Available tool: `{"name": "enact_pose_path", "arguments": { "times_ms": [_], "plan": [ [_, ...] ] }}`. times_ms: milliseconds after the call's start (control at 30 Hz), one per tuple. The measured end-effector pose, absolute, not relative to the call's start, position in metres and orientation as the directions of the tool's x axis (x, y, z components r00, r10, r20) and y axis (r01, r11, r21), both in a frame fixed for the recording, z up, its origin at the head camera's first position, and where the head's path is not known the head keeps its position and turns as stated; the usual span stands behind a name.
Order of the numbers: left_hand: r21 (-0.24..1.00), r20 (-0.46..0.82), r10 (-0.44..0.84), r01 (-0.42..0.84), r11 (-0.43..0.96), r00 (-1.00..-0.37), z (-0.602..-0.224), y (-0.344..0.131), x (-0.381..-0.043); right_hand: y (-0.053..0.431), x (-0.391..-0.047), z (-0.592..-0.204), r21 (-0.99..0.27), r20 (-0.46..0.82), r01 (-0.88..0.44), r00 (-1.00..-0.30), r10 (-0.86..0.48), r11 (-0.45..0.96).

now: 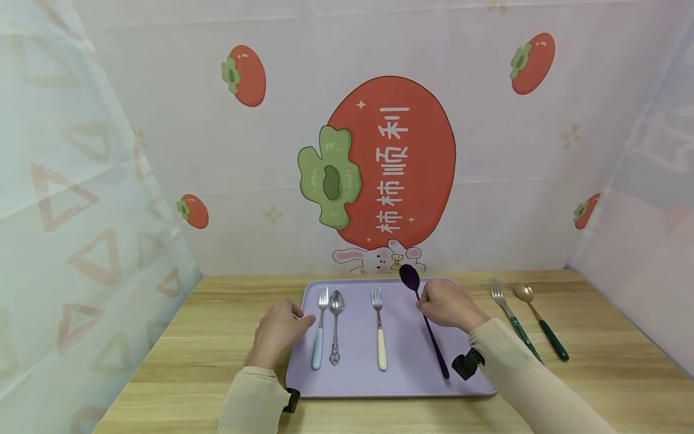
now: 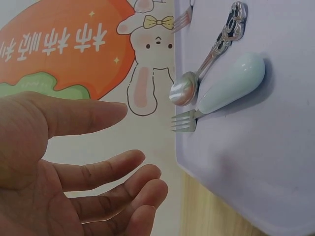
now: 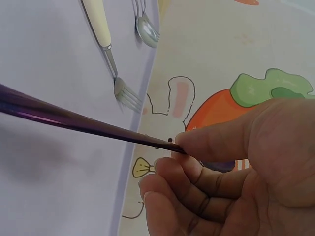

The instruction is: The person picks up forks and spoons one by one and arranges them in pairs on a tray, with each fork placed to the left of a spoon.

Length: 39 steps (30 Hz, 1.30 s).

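Observation:
My right hand [image 1: 449,303] pinches a long dark purple spoon [image 1: 432,337] by its slim handle, over the right part of a lilac tray [image 1: 355,380]. In the right wrist view, thumb and index finger meet on the spoon's handle [image 3: 93,125]. My left hand [image 1: 279,330] hovers by the tray's left edge, holding nothing, its fingers loosely bent and apart in the left wrist view. Nearest to it lie a fork with a pale blue handle [image 1: 318,346] and a silver spoon with an ornate handle [image 1: 335,325]. A fork with a cream handle [image 1: 382,346] lies mid-tray.
Right of the tray, on the wooden table [image 1: 217,337], lie a green-handled fork [image 1: 517,328] and a gold spoon with a dark green handle [image 1: 547,331]. The right forearm passes close to both. A printed cloth [image 1: 488,211] hangs behind the table.

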<state>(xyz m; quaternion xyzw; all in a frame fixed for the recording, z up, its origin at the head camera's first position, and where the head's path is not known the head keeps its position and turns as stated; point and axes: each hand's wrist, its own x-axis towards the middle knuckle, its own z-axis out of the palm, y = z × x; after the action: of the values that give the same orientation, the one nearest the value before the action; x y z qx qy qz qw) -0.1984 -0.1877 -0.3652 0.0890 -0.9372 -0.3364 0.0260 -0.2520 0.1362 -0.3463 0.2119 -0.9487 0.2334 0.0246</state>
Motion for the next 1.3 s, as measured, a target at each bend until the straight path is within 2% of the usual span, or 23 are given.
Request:
{"name": "enact_pose_path", "arguments": {
  "times_ms": [200,433,700,1300],
  "plan": [
    [0.62,-0.005,-0.187,-0.149,0.77,-0.982,-0.366,-0.187,-0.199,0.131,-0.258,-0.354,-0.479,0.107,-0.372,-0.924,-0.368,0.795],
    [0.616,-0.003,-0.18,-0.144,0.775,-0.984,-0.364,-0.186,-0.199,0.122,-0.265,-0.362,-0.586,-0.031,-0.232,-0.951,-0.307,0.777],
    [0.623,-0.017,-0.198,-0.165,0.764,-0.98,-0.366,-0.187,-0.2,0.111,-0.268,-0.368,-0.619,-0.095,-0.135,-0.965,-0.245,0.774],
    [0.624,-0.023,-0.191,-0.163,0.764,-0.981,-0.365,-0.184,-0.2,0.099,-0.276,-0.384,-0.685,-0.186,-0.042,-0.955,-0.23,0.727]
  ]
}}
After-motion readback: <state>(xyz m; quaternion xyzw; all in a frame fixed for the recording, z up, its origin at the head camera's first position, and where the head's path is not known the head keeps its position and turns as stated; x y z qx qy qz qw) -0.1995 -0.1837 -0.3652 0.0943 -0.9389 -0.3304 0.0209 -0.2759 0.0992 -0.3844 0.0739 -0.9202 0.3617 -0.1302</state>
